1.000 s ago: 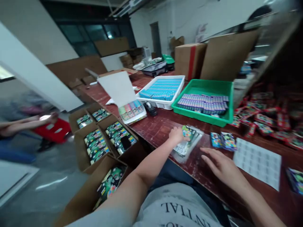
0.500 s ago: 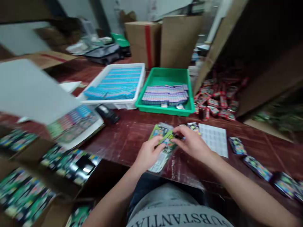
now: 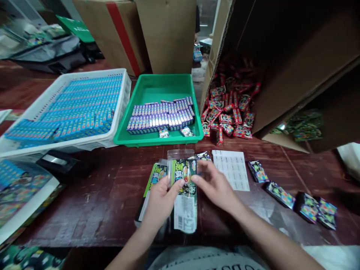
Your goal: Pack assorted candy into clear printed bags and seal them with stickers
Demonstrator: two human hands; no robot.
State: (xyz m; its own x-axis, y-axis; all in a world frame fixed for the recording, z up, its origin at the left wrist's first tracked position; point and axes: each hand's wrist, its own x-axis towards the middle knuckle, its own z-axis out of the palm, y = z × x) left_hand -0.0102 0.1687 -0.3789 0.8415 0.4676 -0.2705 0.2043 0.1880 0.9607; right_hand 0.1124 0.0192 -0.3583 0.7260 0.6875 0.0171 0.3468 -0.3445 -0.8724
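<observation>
My left hand (image 3: pixel 161 197) grips the left side of a clear plastic pack (image 3: pixel 185 213) with a green-and-black printed card, its thumb on the front. On the right edge of the same pack lie the thumb and fingers of my right hand (image 3: pixel 215 183), closed about it. The pack's clear top flap (image 3: pixel 180 153) stands up above the card. A second similar pack (image 3: pixel 154 176) is on the table, partly hidden by my left hand. Behind my right fingers lies a small printed packet (image 3: pixel 204 155), and right of it a white sticker sheet (image 3: pixel 232 170).
A green tray (image 3: pixel 157 141) holds rows of small purple boxes. Left of it, a white basket (image 3: pixel 125 97) holds blue boxes. Red packets (image 3: pixel 226 118) spill from a large carton (image 3: pixel 281 75). Several dark packets (image 3: pixel 281 194) line the right side. A black tape-dispenser-like object (image 3: pixel 60 161) lies left.
The view has shifted right and closer to the table. The pack is now upright and facing me, with both hands still on it; a second pack shows beside it.
</observation>
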